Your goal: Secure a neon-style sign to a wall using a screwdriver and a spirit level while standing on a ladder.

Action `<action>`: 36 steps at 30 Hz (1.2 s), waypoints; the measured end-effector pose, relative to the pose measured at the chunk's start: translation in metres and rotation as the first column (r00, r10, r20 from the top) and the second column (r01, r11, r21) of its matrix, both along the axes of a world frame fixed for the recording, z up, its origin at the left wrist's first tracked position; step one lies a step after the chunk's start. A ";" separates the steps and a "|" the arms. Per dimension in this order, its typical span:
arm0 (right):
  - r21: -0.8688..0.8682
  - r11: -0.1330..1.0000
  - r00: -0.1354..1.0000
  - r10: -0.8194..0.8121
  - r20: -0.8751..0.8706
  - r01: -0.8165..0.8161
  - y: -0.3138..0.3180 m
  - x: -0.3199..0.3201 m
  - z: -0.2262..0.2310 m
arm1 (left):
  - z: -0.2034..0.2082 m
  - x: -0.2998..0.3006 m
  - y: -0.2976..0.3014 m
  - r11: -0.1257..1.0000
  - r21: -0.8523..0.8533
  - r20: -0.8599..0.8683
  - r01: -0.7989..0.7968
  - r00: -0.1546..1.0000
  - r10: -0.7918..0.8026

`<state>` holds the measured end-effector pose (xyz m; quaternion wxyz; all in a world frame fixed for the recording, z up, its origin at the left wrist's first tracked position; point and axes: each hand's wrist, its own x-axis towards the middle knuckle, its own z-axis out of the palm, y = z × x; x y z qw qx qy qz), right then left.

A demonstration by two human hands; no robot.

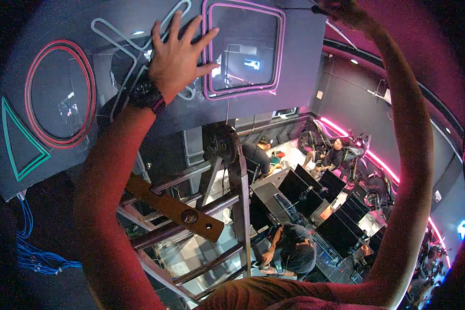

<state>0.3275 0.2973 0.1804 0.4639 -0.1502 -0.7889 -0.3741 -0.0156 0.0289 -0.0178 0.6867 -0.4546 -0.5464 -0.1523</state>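
Pink-lit room [359, 98] below, a person spreads the left hand [178, 59] — fingers splayed, grasping nothing — over a pale X-shaped tube [121, 34] midway along a dark panel [300, 62]. Just beside it, toward the panel's right edge, sits a purple square tube [281, 46]. The right hand [346, 13] is raised beyond that edge — its grip too dark to tell.

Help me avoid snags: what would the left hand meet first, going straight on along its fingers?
Probably the pale X-shaped tube, at its upper right arm, though depth is unclear: the left hand might pass over it.
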 end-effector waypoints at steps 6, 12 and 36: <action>0.295 0.945 0.940 -0.224 0.257 0.145 -0.023 -0.002 -0.014 | -0.003 -0.007 -0.005 0.999 -0.002 -0.013 -0.043 0.999 0.043; -0.293 0.941 0.956 -0.088 0.278 0.172 -0.030 0.011 0.021 | 0.004 0.006 -0.004 0.999 0.020 -0.022 -0.030 0.999 0.030; 0.095 0.879 0.883 -0.468 -0.026 0.468 -0.060 -0.010 -0.024 | 0.002 0.000 0.000 0.999 -0.002 -0.027 -0.032 0.999 0.032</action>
